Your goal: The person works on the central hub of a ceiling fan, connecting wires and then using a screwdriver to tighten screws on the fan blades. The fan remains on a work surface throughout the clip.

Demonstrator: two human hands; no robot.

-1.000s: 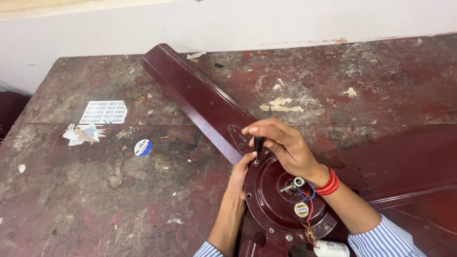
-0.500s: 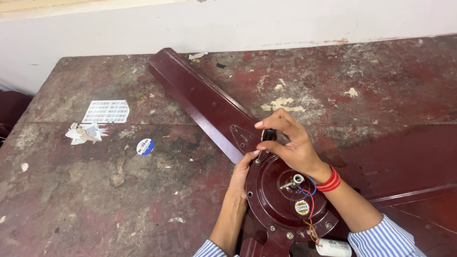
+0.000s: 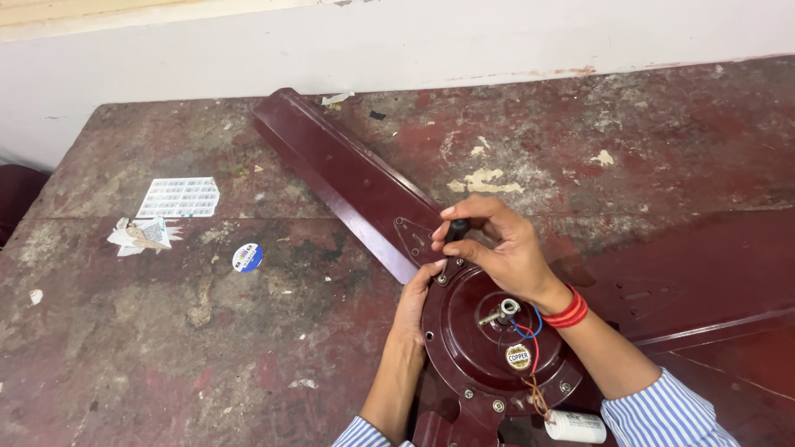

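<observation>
— Head view: what does the right hand (image 3: pixel 505 248) grip?
— Fingers pinched shut on a black screwdriver handle (image 3: pixel 456 229), at the blade's (image 3: pixel 348 178) bracket.
— The left hand (image 3: pixel 414 294)?
— Cupping the maroon fan motor's (image 3: pixel 489 339) rim on the worn table (image 3: pixel 166 348); grip unclear.

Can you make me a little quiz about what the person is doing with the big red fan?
1. True or false: the right hand grips a black screwdriver handle standing where the long blade joins the round motor housing.
2. Which hand steadies the housing's edge? A) the left hand B) the right hand C) neither
3. Fill in: the white cylinder hangs on wires by the housing's ____ edge, the one nearest the person.

Key: 1 true; 2 A; 3 lower
</observation>
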